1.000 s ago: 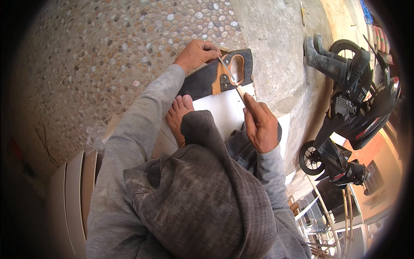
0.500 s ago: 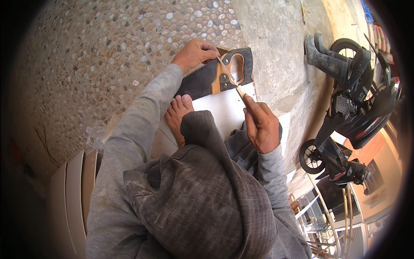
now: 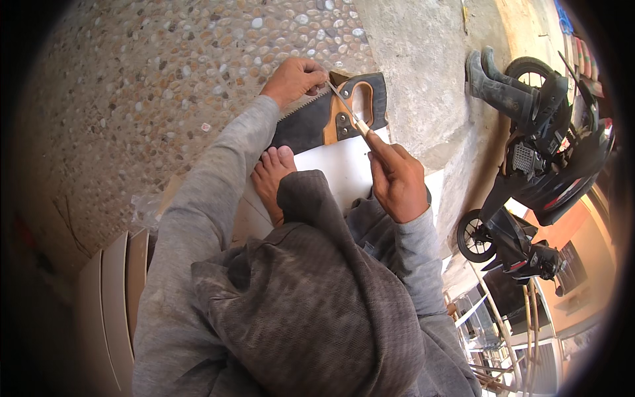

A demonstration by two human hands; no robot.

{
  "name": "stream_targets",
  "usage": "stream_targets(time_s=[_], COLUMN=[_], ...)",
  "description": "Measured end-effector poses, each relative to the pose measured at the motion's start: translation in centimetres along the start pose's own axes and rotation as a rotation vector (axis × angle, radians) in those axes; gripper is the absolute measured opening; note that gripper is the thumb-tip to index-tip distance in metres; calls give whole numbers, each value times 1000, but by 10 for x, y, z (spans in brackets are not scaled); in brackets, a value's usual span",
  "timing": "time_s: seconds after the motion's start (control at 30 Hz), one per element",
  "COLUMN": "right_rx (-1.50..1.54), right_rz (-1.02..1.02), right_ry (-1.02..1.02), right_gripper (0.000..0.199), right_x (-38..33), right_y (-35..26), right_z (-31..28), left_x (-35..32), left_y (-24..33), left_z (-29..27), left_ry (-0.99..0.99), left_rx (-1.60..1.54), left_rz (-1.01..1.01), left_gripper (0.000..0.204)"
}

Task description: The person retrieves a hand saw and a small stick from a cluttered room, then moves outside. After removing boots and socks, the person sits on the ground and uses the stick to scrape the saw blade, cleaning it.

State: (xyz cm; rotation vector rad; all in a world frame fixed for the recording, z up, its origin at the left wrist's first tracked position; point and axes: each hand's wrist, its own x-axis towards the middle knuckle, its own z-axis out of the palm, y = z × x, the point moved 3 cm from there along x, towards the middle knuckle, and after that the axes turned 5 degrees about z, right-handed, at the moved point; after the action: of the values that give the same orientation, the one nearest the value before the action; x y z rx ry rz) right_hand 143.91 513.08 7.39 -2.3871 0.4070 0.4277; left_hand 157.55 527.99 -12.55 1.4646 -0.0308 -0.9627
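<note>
no text, label, number or sign can be read in this view. one small pale scrap point(image 3: 206, 127) on the pebbled floor point(image 3: 165, 86) bears a reddish mark, but it is too small to tell whether this is writing.

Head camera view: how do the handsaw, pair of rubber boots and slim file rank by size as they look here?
1. Handsaw, largest.
2. Pair of rubber boots, taken together; they may be farther off, which would shrink them here.
3. Slim file, clearly smallest.
</note>
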Motion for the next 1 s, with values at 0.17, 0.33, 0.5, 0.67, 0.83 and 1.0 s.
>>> stream_targets(time_s=[0.17,0.33,0.5,0.67,0.83,1.0], right_rx=[-59,20,93,70,76,75], right_rz=[-17,-35,19,30,18,48], right_ry=[24,45,38,14,31,16], right_gripper=[34,29,31,31,32,32], right_x=[32,50,23,8,-2,-8], right_y=[-6,-13,-18,-13,-6,-3], right_z=[19,11,-10,-13,-13,-13], left_x=[22,30,12,6,1,-6], left_y=[-9,3,30,17,18,21], left_z=[-15,-28,-22,-10,-2,2], left_ry=[105,151,34,-5,-66,-44], left_rx=[220,53,48,58,96,115], left_rz=[-1,26,142,164,125,145], left_gripper=[16,18,17,15,17,18])
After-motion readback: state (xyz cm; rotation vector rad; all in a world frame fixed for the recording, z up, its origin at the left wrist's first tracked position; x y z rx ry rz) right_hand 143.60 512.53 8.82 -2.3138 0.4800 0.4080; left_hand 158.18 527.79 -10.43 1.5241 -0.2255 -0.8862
